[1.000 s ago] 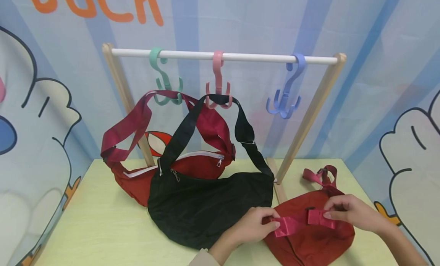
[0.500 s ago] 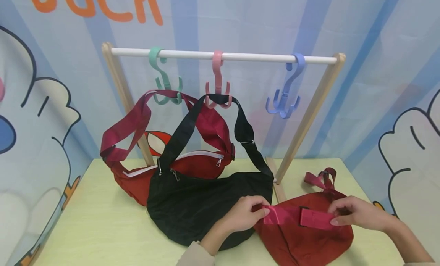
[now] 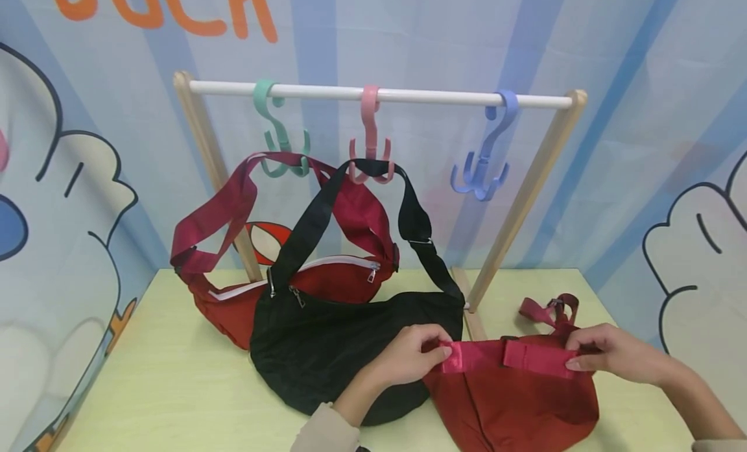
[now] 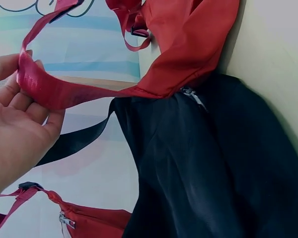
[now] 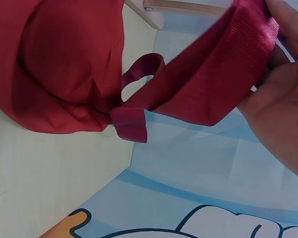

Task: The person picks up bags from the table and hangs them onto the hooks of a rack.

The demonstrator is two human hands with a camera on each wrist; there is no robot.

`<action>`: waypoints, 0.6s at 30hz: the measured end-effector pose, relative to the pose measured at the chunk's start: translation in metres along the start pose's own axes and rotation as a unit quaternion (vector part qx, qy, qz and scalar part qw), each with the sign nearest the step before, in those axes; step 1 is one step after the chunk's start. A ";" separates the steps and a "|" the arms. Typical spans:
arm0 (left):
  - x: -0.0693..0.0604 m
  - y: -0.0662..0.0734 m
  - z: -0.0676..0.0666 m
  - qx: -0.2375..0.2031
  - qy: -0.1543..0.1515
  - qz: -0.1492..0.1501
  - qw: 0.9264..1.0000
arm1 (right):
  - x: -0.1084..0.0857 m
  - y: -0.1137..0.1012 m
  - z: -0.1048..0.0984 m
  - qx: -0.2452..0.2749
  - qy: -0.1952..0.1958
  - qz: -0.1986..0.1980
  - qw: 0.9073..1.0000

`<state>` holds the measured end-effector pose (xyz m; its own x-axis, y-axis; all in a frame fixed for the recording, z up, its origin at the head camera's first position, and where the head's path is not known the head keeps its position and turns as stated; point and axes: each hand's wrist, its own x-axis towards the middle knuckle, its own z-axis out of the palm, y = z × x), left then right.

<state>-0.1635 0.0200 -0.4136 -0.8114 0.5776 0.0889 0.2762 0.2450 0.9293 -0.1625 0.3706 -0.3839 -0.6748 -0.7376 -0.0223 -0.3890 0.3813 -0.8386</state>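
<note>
A red bag lies at the table's right front, its crimson strap raised and stretched between both hands. My left hand pinches the strap's left part between thumb and fingers; the left wrist view shows the band looped over those fingers. At the other side my right hand grips the strap near its right end. A dark buckle sits on the strap between the hands. Left of them a black bag hangs by its strap from a pink hook, its body touching the table.
Behind the black bag, another red bag hangs from a green hook. A blue hook hangs bare at the right of the white rail. Slanted wooden legs support the rail.
Both hands have spread apart and risen slightly, pulling the crimson strap flatter and tauter. The left hand moved leftward, the right hand rightward. The hanging bags have stayed still.
</note>
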 end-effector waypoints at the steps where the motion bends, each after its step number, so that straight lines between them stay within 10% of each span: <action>1: 0.001 0.001 -0.001 0.003 0.000 0.002 1.000 | 0.001 -0.002 -0.001 -0.007 0.011 0.001 1.000; 18: 0.015 0.013 -0.012 0.015 0.027 0.015 0.999 | 0.012 -0.044 -0.025 -0.117 0.108 0.095 0.983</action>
<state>-0.1782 0.0224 -0.3962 -0.8291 0.5424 0.1358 0.3151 0.2525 0.9149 -0.1696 0.3590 -0.3334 -0.8566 -0.5152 -0.0291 -0.3600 0.6371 -0.6816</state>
